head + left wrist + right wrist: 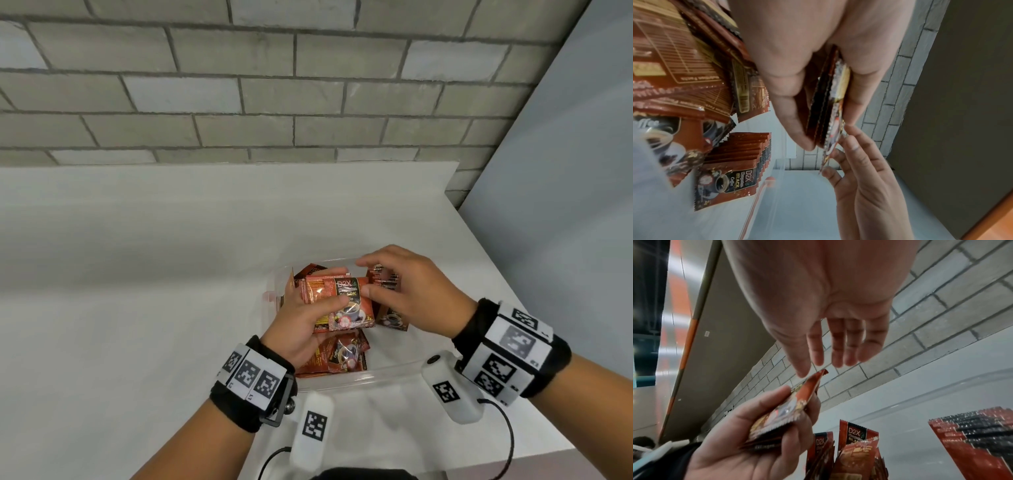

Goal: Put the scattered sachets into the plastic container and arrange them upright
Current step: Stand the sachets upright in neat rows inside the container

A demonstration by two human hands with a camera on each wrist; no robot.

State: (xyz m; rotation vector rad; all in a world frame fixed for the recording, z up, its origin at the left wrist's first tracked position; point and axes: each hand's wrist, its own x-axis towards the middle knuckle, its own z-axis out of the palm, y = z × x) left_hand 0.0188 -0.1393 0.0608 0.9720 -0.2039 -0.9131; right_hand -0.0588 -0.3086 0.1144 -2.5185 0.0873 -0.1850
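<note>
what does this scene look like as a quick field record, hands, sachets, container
left hand: grips a small bundle of sachets over the container
right hand: fingers extended, reaching to the bundle's right edge, not gripping
plastic container: clear, on the white table
upright row: sachets standing on edge inside
loose sachets: lying flat inside, near the left wrist
task status: unfinished

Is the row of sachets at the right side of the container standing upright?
Upright: the row of sachets stands on edge inside the plastic container, packed face to face.
</note>
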